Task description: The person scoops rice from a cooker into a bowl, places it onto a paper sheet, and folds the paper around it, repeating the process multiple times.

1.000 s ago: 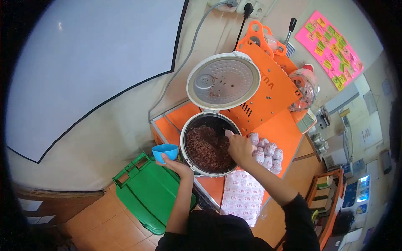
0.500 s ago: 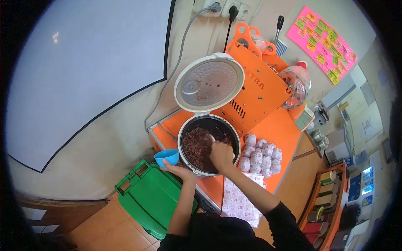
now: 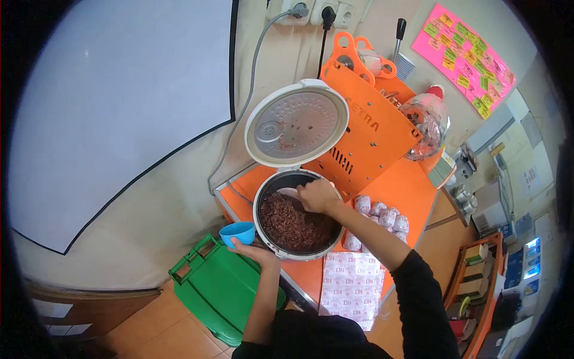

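Note:
An open rice cooker (image 3: pixel 260 239) holds dark reddish-brown rice (image 3: pixel 292 224), and its lid (image 3: pixel 296 122) stands raised behind the pot. My right hand (image 3: pixel 318 196) is inside the pot near its back right, closed on a pale scoop (image 3: pixel 288 192) whose end shows to the left of my fingers. Left of the cooker, my left hand (image 3: pixel 251 251) holds a small blue bowl (image 3: pixel 238 234) by its underside and rim.
Wrapped white-and-red bundles (image 3: pixel 387 218) sit right of the cooker, partly behind my right arm. Printed paper sheets (image 3: pixel 351 287) lie at the table's front edge. An orange machine (image 3: pixel 371 128) stands behind, and a green bin (image 3: pixel 230 293) is below left.
My right hand has moved up and back within the pot, and the scoop now shows near the back wall. My left hand still holds the bowl in nearly the same place.

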A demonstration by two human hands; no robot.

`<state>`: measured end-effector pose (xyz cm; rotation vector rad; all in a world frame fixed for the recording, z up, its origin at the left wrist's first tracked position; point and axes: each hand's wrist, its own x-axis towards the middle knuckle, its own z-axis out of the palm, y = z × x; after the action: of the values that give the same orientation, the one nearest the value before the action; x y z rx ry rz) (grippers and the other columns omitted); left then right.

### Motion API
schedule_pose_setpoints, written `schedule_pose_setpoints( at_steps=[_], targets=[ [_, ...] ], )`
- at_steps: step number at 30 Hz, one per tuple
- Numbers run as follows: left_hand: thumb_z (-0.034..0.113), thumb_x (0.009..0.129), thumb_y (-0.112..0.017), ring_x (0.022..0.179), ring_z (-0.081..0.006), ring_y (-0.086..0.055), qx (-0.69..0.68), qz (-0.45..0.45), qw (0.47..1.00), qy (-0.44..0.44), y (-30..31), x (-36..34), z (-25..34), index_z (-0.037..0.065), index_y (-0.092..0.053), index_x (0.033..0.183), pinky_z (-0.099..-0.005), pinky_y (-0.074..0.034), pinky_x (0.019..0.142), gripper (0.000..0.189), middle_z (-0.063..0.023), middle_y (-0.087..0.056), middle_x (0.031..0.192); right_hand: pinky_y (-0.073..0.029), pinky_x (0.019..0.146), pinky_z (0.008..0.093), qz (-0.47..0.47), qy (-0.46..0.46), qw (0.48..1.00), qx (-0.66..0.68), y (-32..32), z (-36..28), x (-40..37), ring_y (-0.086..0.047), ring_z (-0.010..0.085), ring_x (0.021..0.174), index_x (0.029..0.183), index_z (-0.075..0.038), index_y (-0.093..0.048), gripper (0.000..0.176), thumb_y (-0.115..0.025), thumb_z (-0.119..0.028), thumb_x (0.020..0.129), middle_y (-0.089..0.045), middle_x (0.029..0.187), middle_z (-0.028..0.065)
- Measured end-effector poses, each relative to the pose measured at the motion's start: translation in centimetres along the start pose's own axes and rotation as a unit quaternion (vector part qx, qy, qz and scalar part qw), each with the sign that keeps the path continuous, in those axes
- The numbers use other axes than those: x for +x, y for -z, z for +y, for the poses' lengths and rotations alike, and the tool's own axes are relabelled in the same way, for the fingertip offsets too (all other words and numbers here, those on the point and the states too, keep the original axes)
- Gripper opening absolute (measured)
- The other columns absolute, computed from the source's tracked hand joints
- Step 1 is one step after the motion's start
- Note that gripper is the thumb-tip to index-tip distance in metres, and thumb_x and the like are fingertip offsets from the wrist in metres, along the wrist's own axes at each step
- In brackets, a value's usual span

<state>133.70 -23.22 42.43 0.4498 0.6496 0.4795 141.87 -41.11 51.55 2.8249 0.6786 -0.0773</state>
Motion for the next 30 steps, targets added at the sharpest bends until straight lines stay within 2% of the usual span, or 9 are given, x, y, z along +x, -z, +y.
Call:
schedule_pose_setpoints(
  at_steps=[2,7,11,15,18,22,26,27,30],
  targets=[
    [0.060,0.090,-0.048,0.136,-0.0362,-0.034,0.054,0.020,0.998,-0.041,-0.6,-0.9,0.2,0.009,0.001,0.153,-0.0479,-0.033,0.112,0.095,-0.0226,-0.020,0.152,-0.054,0.058,0.0450,-0.031,0.007,0.998,0.045,0.8,-0.3,0.6,-0.068,0.0341,0.063,0.098,-0.003,-0.068,0.031,-0.060,-0.027,0.080,-0.067,0.068,0.0199],
    [0.058,0.092,-0.048,0.133,-0.0363,-0.037,-0.063,-0.068,0.995,0.025,0.9,0.8,-0.9,0.009,-0.002,0.153,-0.0476,-0.034,0.111,0.090,-0.0220,-0.023,0.150,-0.054,0.058,0.0445,-0.042,0.080,0.995,0.047,3.0,-3.8,-1.6,-0.069,0.0315,0.064,0.099,-0.003,-0.067,0.030,-0.060,-0.022,0.078,-0.067,0.068,0.0165],
    [0.058,0.092,-0.047,0.131,-0.0355,-0.041,-0.031,-0.031,0.999,0.015,0.9,0.8,-0.4,0.009,-0.006,0.151,-0.0462,-0.037,0.110,0.087,-0.0219,-0.027,0.148,-0.052,0.061,0.0391,0.103,0.191,0.976,-0.016,2.3,-5.8,-4.6,-0.067,0.0258,0.063,0.082,-0.003,-0.063,0.013,-0.058,-0.015,0.076,-0.065,0.067,0.0104],
    [0.058,0.092,-0.048,0.130,-0.0354,-0.041,-0.046,-0.073,0.996,-0.004,2.2,1.7,-1.3,0.009,-0.002,0.152,-0.0467,-0.036,0.110,0.090,-0.0225,-0.027,0.148,-0.051,0.058,0.0372,0.179,0.076,0.977,-0.082,2.7,-3.1,-4.5,-0.065,0.0239,0.060,0.079,-0.003,-0.062,0.011,-0.058,-0.013,0.076,-0.063,0.066,0.0100],
    [0.058,0.095,-0.035,0.133,-0.0349,-0.040,0.027,0.003,0.998,-0.055,-0.4,0.0,-0.2,0.007,-0.028,0.147,-0.0476,-0.032,0.112,0.073,-0.0154,-0.036,0.147,-0.051,0.058,0.0363,0.180,0.012,0.978,-0.109,2.8,-1.0,-2.7,-0.065,0.0231,0.059,0.078,-0.003,-0.061,0.010,-0.058,-0.012,0.076,-0.063,0.065,0.0103],
    [0.054,0.096,-0.035,0.132,-0.0344,-0.041,0.047,0.027,0.998,-0.031,-0.4,-0.1,-0.2,0.009,-0.025,0.149,-0.0476,-0.033,0.111,0.070,-0.0160,-0.033,0.148,-0.053,0.058,0.0359,0.063,0.074,0.994,-0.057,0.6,-1.3,0.7,-0.069,0.0251,0.066,0.086,-0.001,-0.068,0.019,-0.061,-0.015,0.076,-0.068,0.071,0.0093],
    [0.051,0.096,-0.039,0.129,-0.0343,-0.043,0.052,0.035,0.997,-0.040,-0.1,0.5,-0.5,0.009,-0.023,0.147,-0.0485,-0.036,0.109,0.068,-0.0171,-0.035,0.145,-0.054,0.056,0.0426,-0.049,0.096,0.994,-0.006,3.0,-3.4,1.3,-0.069,0.0301,0.066,0.119,-0.025,-0.066,0.047,-0.063,-0.021,0.073,-0.069,0.073,0.0105],
    [0.051,0.096,-0.040,0.127,-0.0343,-0.044,0.059,0.047,0.996,-0.049,-0.6,0.0,-0.2,0.008,-0.023,0.147,-0.0486,-0.037,0.108,0.068,-0.0174,-0.036,0.143,-0.054,0.056,0.0451,-0.062,0.092,0.994,0.019,3.7,-4.7,0.4,-0.069,0.0305,0.066,0.129,-0.042,-0.058,0.060,-0.062,-0.022,0.073,-0.069,0.073,0.0103],
    [0.049,0.096,-0.042,0.125,-0.0344,-0.046,0.057,0.049,0.996,-0.043,-1.1,-0.4,0.5,0.007,-0.024,0.144,-0.0492,-0.040,0.105,0.067,-0.0181,-0.039,0.140,-0.054,0.061,0.0446,-0.048,0.108,0.993,0.026,2.0,-6.7,-2.6,-0.070,0.0301,0.069,0.100,-0.009,-0.069,0.030,-0.062,-0.020,0.073,-0.068,0.073,0.0138]
  ],
)
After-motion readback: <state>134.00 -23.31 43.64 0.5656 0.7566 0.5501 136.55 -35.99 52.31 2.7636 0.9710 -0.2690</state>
